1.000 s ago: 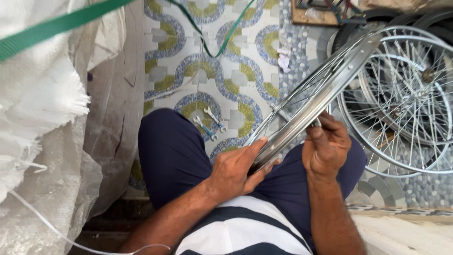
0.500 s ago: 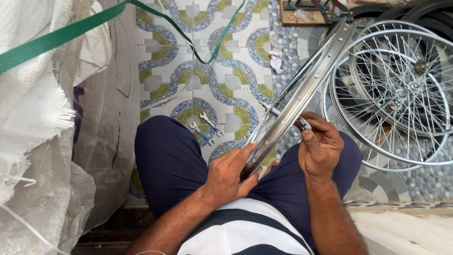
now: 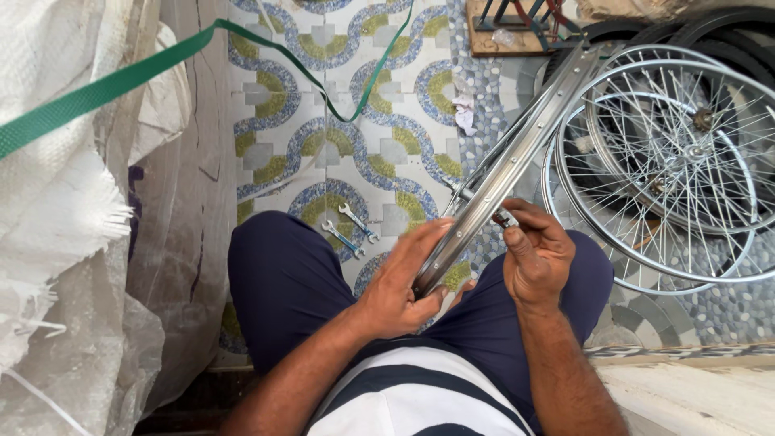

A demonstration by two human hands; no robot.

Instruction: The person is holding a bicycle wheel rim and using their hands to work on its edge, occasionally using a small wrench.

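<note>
So the bike rim (image 3: 517,157) is sitting edge-on to the camera, propped on the person's lap, and its long line runs diagonally from down near the knees up and away to the top right, toward the stand (image 3: 517,24) on the floor. The left hand (image 3: 400,287) is wrapped around the bottom end of the rim, palm against the left side, thumb hooked under, so it's gripping the rim right there. The right hand (image 3: 537,258) sits just to the right of the rim, a bit higher along it, fingers curled shut around a small metal tool (image 3: 504,218) whose tip pokes out toward the rim's edge; can't tell if the tip is actually touching. So the rim lies between the two hands, with the left one lower and the right one closer to the spoke side. Off to the right there's a stack of finished spoked wheels (image 3: 678,169), and two small spanners (image 3: 351,228) lie on the patterned tile floor (image 3: 323,105) just past the left knee.
</note>
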